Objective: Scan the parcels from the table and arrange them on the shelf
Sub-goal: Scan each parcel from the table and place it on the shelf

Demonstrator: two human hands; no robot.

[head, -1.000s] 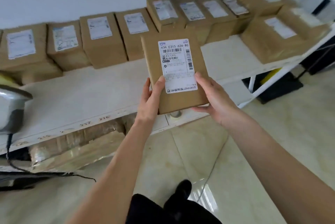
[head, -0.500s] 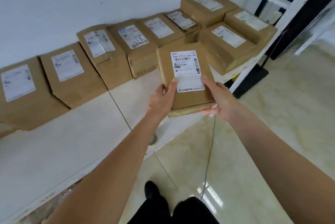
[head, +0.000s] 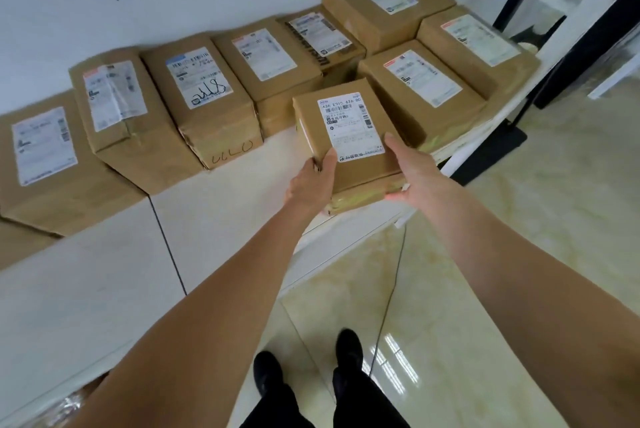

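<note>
I hold a small brown parcel (head: 349, 136) with a white shipping label facing up, low over the white shelf board (head: 221, 213) near its front edge. My left hand (head: 311, 181) grips its left near corner, thumb on top. My right hand (head: 410, 168) grips its right side, thumb on top and fingers underneath. The parcel sits just in front of a row of labelled brown parcels (head: 211, 98) and left of another parcel (head: 420, 91). Whether its bottom touches the board is hidden.
Several more parcels line the wall, from the far left (head: 45, 164) to a stack at the right end (head: 384, 5). A white shelf upright (head: 540, 57) stands at the right. A thin cable (head: 391, 292) runs over the glossy tiled floor by my shoes (head: 348, 348).
I have stepped right along the shelf and lowered the parcel from chest height toward the board, in front of the row. Both hands keep the same hold.
</note>
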